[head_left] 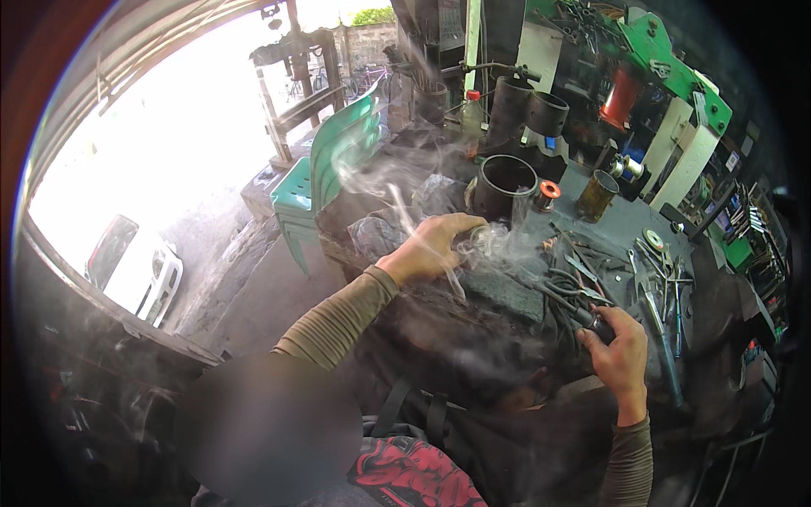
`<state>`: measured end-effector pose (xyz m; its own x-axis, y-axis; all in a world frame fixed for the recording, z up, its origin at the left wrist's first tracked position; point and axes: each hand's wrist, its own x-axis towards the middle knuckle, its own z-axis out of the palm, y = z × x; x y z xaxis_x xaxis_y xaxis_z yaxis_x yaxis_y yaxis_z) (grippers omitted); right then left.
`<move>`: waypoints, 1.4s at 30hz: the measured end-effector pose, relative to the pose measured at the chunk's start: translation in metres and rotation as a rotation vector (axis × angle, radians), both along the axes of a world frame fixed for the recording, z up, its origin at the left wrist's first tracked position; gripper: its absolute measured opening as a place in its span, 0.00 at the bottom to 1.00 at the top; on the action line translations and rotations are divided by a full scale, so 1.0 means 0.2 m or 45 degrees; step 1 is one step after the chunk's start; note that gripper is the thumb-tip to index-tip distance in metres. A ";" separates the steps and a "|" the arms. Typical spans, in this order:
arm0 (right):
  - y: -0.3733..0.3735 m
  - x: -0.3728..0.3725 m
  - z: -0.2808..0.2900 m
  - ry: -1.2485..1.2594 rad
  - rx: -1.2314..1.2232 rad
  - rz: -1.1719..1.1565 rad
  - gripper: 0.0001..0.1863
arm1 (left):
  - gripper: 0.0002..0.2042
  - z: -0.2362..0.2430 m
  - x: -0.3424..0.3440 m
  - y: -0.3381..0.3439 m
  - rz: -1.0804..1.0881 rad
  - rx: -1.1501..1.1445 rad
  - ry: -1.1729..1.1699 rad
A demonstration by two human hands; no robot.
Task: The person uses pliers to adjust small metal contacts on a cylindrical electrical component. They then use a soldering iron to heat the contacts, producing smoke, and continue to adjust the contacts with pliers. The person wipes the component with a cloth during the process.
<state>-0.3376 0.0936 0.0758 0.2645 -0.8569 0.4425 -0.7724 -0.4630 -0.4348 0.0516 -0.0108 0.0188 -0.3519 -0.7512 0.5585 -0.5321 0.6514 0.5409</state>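
I see my left hand [431, 247] clenched on a small shiny part [480, 237] amid smoke, at ten o'clock from my right hand [621, 351], which grips a dark-handled tool [596, 324]; I'd judge steadying both wrists wise.

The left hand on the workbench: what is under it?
The left hand rests over a small shiny metal object on the dark workbench. Smoke rises around it. The palm covers most of the object, so its shape cannot be told.
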 end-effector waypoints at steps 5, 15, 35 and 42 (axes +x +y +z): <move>-0.02 -0.01 -0.02 0.050 0.067 -0.028 0.24 | 0.33 0.01 -0.02 0.00 -0.067 0.140 0.029; -0.06 0.00 -0.06 0.025 0.241 -0.080 0.26 | 0.28 -0.02 -0.02 -0.04 -0.033 -0.047 0.055; -0.05 0.13 -0.03 -0.098 0.169 -0.037 0.24 | 0.29 0.08 0.05 -0.01 -0.046 -0.208 0.099; -0.04 0.06 -0.07 -0.348 0.414 -0.063 0.24 | 0.30 0.13 0.04 -0.02 -0.037 -0.213 0.024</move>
<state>-0.3257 0.0866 0.0613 0.1299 -0.9721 0.1952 -0.6265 -0.2331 -0.7437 0.0594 -0.0140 0.0453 -0.3603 -0.6369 0.6816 -0.5028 0.7480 0.4333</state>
